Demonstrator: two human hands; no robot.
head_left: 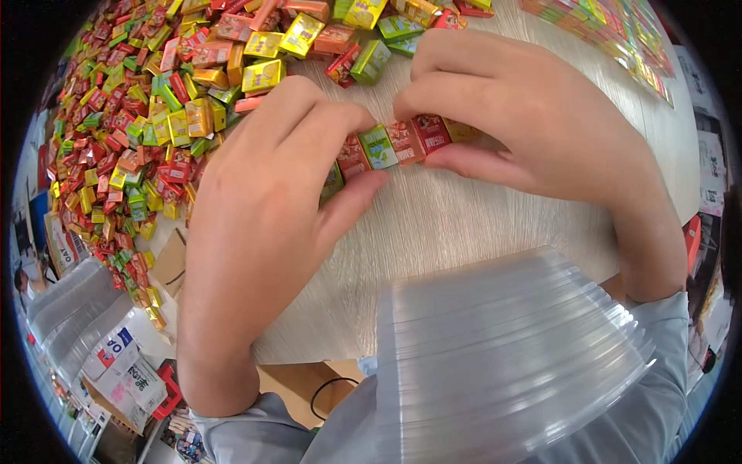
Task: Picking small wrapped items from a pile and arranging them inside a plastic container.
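A short row of small printed boxes, red, green, salmon, dark red and yellow, lies side by side on the pale wood-grain table. At the row's left end my left hand is closed, thumb and fingers pressing on the boxes. My right hand pinches the other end, its thumb on the near side and fingers on the far side. Both hands partly hide the end boxes. A big loose heap of the same kind of small boxes spreads over the table's left and far side.
Close to my body is a stack of clear plastic sheets or sleeves, overlapping the table's near edge. Rows of small boxes in shiny clear wrap sit at the far right. Cartons and a red object are below the table at left.
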